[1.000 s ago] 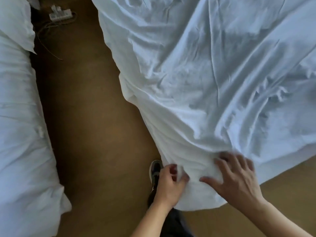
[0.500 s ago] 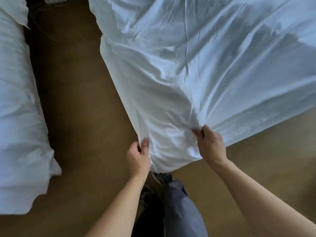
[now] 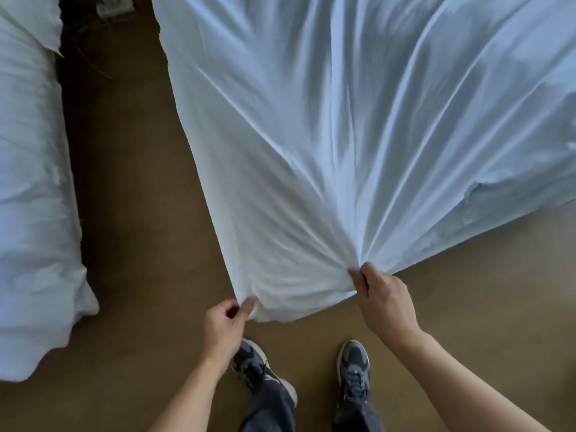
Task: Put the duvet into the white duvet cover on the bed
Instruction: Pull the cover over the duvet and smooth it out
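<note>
L hand (image 3: pixel 225 322) & R hand (image 3: pixel 385 302) each pinch the near corner edge of the white duvet cover (image 3: pixel 358 135), fabric taut w/ creases fanning from the R grip, above brown floor (image 3: pixel 131 213).

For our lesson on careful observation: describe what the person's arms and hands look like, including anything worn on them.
Both forearms are bare right to the picture's edge, and no sleeves show. The left hand and right hand have no gloves, and I can see no rings, watch or bracelet.

Head view, steeply downward, close.
</note>
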A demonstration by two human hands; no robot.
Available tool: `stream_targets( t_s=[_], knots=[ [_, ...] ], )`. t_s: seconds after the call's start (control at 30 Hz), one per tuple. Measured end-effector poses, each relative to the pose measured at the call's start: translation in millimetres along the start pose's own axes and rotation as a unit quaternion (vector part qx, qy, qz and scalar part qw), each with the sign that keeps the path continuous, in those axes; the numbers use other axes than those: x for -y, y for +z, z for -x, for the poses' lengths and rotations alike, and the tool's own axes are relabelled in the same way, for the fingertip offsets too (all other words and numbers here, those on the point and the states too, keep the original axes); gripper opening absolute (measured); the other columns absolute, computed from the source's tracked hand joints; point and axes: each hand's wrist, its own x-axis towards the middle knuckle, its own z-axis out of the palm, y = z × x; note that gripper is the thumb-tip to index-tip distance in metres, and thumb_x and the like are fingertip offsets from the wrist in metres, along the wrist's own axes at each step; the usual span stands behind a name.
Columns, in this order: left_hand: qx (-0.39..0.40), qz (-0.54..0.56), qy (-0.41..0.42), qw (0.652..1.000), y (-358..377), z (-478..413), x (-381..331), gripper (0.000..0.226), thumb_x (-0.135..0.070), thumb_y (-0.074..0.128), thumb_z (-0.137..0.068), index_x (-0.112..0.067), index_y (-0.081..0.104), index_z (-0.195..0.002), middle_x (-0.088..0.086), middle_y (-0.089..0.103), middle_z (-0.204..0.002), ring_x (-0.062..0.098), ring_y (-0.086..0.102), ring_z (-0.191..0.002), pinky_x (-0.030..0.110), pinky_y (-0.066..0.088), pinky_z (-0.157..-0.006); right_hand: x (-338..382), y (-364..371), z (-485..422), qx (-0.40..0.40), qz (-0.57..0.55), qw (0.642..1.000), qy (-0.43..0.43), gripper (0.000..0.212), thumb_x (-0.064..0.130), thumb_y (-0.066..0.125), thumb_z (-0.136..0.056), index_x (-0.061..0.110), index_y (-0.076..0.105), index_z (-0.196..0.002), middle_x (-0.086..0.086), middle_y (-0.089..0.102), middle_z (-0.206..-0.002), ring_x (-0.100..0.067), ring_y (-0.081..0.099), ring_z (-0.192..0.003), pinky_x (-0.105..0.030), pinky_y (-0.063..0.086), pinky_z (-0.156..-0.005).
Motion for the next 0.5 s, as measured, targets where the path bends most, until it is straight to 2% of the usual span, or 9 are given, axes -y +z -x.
stream_targets(
  t_s=[0.07, 0.1, 0.13, 0.17, 0.2, 0.27, 0.37, 0.43, 0.5],
  knots=[
    [0.091, 0.006, -0.016, 0.996, 25.7, 4.3, -2.9, 0.034, -0.053, 0.08, -0.077, -0.028, 0.07, -0.098, -0.02, 0.074, -0.091, -0.007, 0.066, -0.084, 0.019, 0.049, -0.074, 9.3, 9.0, -11.6, 0.02, -0.001, 0.999, 0.047, 0.032, 0.049, 0.056, -0.096, 0.024, 0.042, -0.081, 0.009, 0.051, -0.075, -0.019, 0.048, -0.068, -0.033, 0.034, -0.052],
    [0.103, 0.009, -0.017, 0.994, 38.8, 2.6, -4.4, 0.033, -0.042, 0.083, -0.079, -0.028, 0.069, -0.105, -0.019, 0.074, -0.098, -0.006, 0.066, -0.093, 0.017, 0.05, -0.077, 14.1, 13.5, -17.7, 0.022, -0.02, 0.997, 0.074, 0.033, 0.054, 0.062, -0.091, 0.025, 0.046, -0.095, 0.01, 0.052, -0.094, -0.015, 0.049, -0.083, -0.033, 0.039, -0.062],
    [0.088, 0.01, -0.014, 0.996, 51.2, -0.7, -5.3, 0.026, -0.028, 0.084, -0.082, -0.023, 0.069, -0.103, -0.014, 0.075, -0.095, 0.002, 0.069, -0.093, 0.016, 0.05, -0.075, 18.3, 17.9, -26.4, 0.026, -0.05, 0.992, 0.114, 0.044, 0.054, 0.071, -0.086, 0.024, 0.047, -0.109, 0.008, 0.047, -0.109, -0.013, 0.045, -0.095, -0.032, 0.041, -0.072],
    [0.057, 0.014, -0.012, 0.998, 61.2, -4.2, -4.7, 0.014, -0.016, 0.081, -0.085, -0.017, 0.071, -0.095, -0.009, 0.075, -0.087, 0.009, 0.071, -0.085, 0.014, 0.05, -0.069, 21.7, 22.6, -36.7, 0.031, -0.101, 0.981, 0.165, 0.053, 0.049, 0.076, -0.083, 0.021, 0.046, -0.117, 0.005, 0.045, -0.115, -0.015, 0.045, -0.1, -0.031, 0.039, -0.077],
    [0.033, 0.016, -0.017, 0.999, 67.5, -7.2, -2.2, 0.009, -0.008, 0.077, -0.087, -0.014, 0.07, -0.086, -0.006, 0.074, -0.075, 0.01, 0.07, -0.074, 0.012, 0.048, -0.061, 23.4, 27.7, -45.4, 0.043, -0.146, 0.965, 0.213, 0.05, 0.041, 0.078, -0.084, 0.017, 0.048, -0.116, 0.003, 0.049, -0.113, -0.018, 0.049, -0.1, -0.029, 0.038, -0.076],
    [0.033, 0.002, -0.029, 0.999, 73.4, -9.6, 10.5, 0.017, -0.008, 0.072, -0.091, -0.013, 0.069, -0.075, -0.006, 0.071, -0.063, 0.002, 0.065, -0.059, 0.013, 0.045, -0.057, 23.4, 36.6, -56.9, 0.056, -0.166, 0.959, 0.223, 0.024, 0.024, 0.071, -0.09, 0.013, 0.055, -0.103, 0.002, 0.057, -0.095, -0.024, 0.056, -0.093, -0.028, 0.036, -0.067],
    [0.027, -0.063, -0.053, 0.996, 58.5, -3.2, 40.9, 0.027, -0.012, 0.069, -0.094, -0.016, 0.068, -0.067, -0.005, 0.072, -0.066, 0.002, 0.065, -0.06, 0.02, 0.051, -0.064, 18.7, 45.7, -55.4, 0.07, -0.151, 0.966, 0.196, 0.005, 0.01, 0.064, -0.092, 0.009, 0.059, -0.092, 0.002, 0.059, -0.081, -0.021, 0.054, -0.074, -0.03, 0.038, -0.059],
    [0.062, -0.146, -0.073, 0.985, 45.0, 14.1, 73.2, 0.032, -0.011, 0.069, -0.091, -0.02, 0.066, -0.061, -0.004, 0.071, -0.064, 0.007, 0.065, -0.061, 0.033, 0.057, -0.074, 11.3, 43.9, -35.6, 0.064, -0.15, 0.968, 0.191, 0.012, 0.006, 0.063, -0.09, 0.012, 0.057, -0.082, 0.0, 0.06, -0.076, -0.015, 0.054, -0.068, -0.027, 0.039, -0.054],
    [0.115, -0.205, -0.111, 0.966, 37.1, 41.5, 91.7, 0.033, -0.012, 0.072, -0.087, -0.027, 0.066, -0.059, -0.005, 0.071, -0.063, 0.004, 0.065, -0.063, 0.039, 0.056, -0.08, -1.7, 42.7, -2.9, 0.078, -0.122, 0.971, 0.192, 0.021, 0.003, 0.061, -0.089, 0.016, 0.054, -0.073, 0.001, 0.059, -0.072, -0.015, 0.055, -0.065, -0.03, 0.045, -0.055]
  ],
)
